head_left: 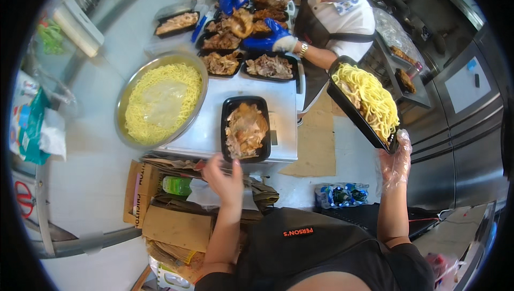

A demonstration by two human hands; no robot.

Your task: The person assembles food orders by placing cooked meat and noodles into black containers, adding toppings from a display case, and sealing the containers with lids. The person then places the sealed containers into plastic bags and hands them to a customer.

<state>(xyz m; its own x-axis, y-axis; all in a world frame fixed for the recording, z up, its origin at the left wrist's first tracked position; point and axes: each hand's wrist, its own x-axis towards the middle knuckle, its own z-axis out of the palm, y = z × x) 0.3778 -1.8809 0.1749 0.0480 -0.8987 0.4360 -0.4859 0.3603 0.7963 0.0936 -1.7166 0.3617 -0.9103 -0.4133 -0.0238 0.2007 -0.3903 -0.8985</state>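
Observation:
My right hand (394,161), in a clear plastic glove, grips the near end of a black takeout tray (360,117). That tray is tilted and held out to the right, heaped with yellow noodles (372,95) and some meat at its left side. Bare and with fingers apart, my left hand (226,184) is at the near edge of another black tray (227,146), which sits on the counter. Pieces of cooked meat (246,130) lie in it. I cannot tell whether the fingers touch its rim. Left of it, a large metal bowl (122,130) holds more yellow noodles (184,90).
A co-worker in blue gloves (278,36) handles a piece of meat (239,23) over several filled black trays (270,78) at the back. Cardboard boxes (174,229) stand below the counter. Wrapped bottles (341,195) lie on the floor; a steel fridge (471,130) stands right.

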